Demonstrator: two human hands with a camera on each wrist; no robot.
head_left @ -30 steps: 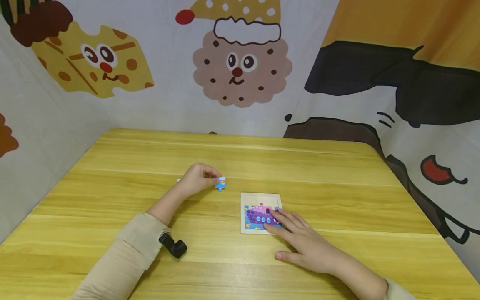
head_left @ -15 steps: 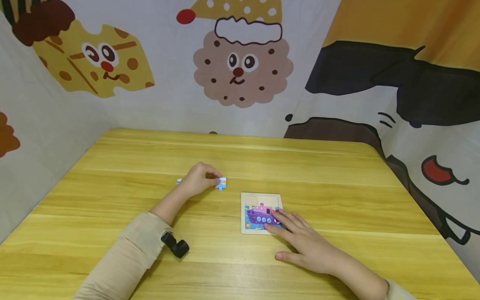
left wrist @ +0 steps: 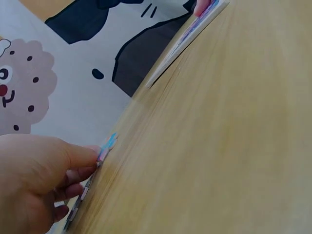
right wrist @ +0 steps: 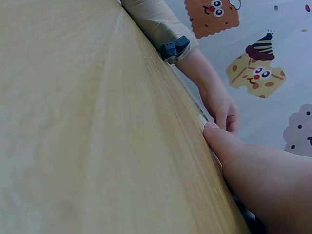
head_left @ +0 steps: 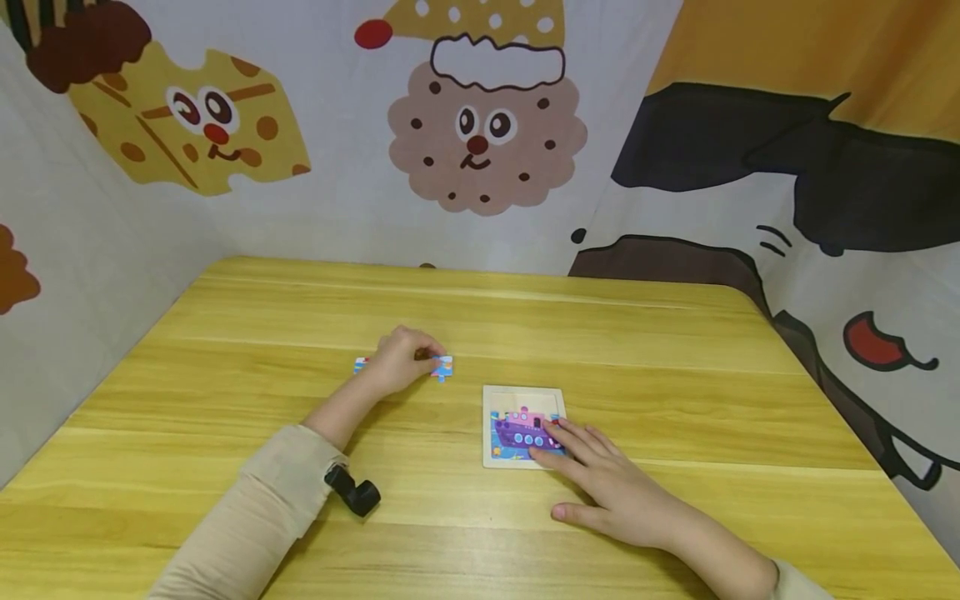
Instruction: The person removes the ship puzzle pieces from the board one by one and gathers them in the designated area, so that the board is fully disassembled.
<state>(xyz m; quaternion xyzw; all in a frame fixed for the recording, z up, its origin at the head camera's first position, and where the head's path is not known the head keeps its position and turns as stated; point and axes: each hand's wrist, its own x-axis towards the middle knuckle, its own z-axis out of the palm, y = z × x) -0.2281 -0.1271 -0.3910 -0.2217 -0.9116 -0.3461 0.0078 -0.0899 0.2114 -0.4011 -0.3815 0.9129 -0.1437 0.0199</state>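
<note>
My left hand (head_left: pixel 401 362) pinches a blue jigsaw puzzle piece (head_left: pixel 446 367) between thumb and fingertips, near the middle of the table. Its blue tab (left wrist: pixel 111 140) sticks out past the thumb in the left wrist view. More puzzle pieces (head_left: pixel 361 365) lie under and behind that hand, mostly hidden by it. To the right is a square wooden puzzle tray (head_left: pixel 486 429), its lower part filled with a purple and pink ship picture (head_left: pixel 517 433) and its upper strip bare wood. Across the tray's right side rest the straight, spread fingers of my right hand (head_left: pixel 607 487).
A wood-grain table (head_left: pixel 450 542) spans the view. Behind it hangs a white cloth (head_left: pixel 330 208) printed with cartoon food faces. A black wrist camera (head_left: pixel 354 492) is strapped at my left cuff.
My left hand has shifted slightly right, covering a bit more of the puzzle piece and uncovering more of the pieces behind. The right hand and tray have stayed put.
</note>
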